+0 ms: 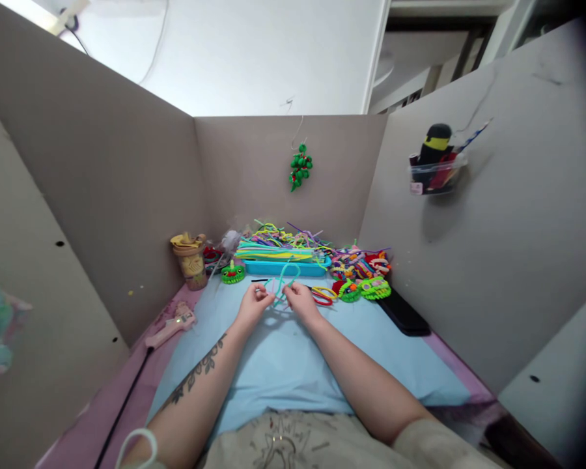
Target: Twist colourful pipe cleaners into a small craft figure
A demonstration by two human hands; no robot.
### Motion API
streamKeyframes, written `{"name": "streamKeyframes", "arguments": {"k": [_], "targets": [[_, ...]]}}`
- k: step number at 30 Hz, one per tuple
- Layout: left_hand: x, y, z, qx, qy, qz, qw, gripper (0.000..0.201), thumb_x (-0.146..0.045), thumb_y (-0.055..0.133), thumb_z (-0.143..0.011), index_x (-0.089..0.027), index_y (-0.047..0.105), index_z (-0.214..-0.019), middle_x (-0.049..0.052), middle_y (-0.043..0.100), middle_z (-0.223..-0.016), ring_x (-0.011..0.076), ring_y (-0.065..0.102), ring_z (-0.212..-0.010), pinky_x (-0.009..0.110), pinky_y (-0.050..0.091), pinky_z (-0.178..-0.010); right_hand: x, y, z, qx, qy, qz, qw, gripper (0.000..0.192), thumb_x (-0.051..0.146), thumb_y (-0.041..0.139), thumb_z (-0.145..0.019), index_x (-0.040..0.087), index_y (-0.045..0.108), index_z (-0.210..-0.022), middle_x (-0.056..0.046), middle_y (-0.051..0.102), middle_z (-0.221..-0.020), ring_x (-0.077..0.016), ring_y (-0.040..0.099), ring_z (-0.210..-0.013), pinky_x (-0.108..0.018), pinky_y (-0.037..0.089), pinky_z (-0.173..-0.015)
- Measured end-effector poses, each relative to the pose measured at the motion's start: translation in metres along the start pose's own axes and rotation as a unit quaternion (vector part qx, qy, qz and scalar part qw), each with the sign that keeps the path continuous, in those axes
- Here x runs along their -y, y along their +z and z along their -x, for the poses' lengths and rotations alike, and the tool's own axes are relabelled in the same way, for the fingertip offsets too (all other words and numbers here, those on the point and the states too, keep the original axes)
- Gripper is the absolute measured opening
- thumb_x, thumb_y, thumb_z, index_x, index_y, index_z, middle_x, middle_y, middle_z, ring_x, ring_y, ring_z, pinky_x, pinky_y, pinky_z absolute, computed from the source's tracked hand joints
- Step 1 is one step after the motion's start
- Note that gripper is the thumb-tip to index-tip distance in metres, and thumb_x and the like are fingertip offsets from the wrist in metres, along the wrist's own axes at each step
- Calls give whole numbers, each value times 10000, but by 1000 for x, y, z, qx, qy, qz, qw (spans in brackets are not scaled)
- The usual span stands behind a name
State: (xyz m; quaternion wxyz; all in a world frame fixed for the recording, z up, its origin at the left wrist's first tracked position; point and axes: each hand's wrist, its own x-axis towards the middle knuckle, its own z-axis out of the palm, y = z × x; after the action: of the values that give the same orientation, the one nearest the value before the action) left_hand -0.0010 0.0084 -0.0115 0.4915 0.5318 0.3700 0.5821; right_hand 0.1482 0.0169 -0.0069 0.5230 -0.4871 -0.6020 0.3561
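Beyond my fingers a blue tray [283, 267] of pipe cleaners is sitting, with red scissors [322, 298] just right of my grip. My left hand [252, 305] and right hand [299, 301] are pinching a thin teal pipe cleaner [287, 273], which is looping up between them over the blue mat [283, 365].
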Motion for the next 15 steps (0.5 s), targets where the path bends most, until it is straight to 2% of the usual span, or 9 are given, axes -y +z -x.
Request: {"name": "streamKeyframes", "arguments": {"k": [4,8,12,15], "targets": [[0,0,-1,-1,0,9,1000,380,-305,733,-582,-182,435,-783,-54,566,-571,81,532,-528,190,358,-552,-1,4,4,44,-6,57,997,304,356,529,-692,179,440,-461,61,409,-379,-78,382,-395,-200,276,-425],[2,-2,-3,-25,-5,25,999,381,-301,742,-566,-180,445,-771,-58,557,-562,70,511,-509,181,347,-536,0,6,6,92,31,13,995,306,393,481,-749,170,522,-543,34,498,-414,-83,419,-353,-203,313,-402],[4,-6,-7,-91,-26,53,994,406,-320,750,-542,-183,433,-756,-64,539,-549,68,494,-484,178,341,-509,0,8,9,31,17,-40,999,240,409,493,-755,184,539,-688,29,556,-506,-100,476,-388,-212,359,-417],[5,-7,-9,-114,-44,84,989,422,-322,760,-514,-186,422,-727,-69,526,-539,69,495,-483,185,364,-517,1,13,13,18,-27,-10,999,180,357,504,-749,187,561,-769,39,525,-506,-113,476,-428,-223,372,-448]]}}
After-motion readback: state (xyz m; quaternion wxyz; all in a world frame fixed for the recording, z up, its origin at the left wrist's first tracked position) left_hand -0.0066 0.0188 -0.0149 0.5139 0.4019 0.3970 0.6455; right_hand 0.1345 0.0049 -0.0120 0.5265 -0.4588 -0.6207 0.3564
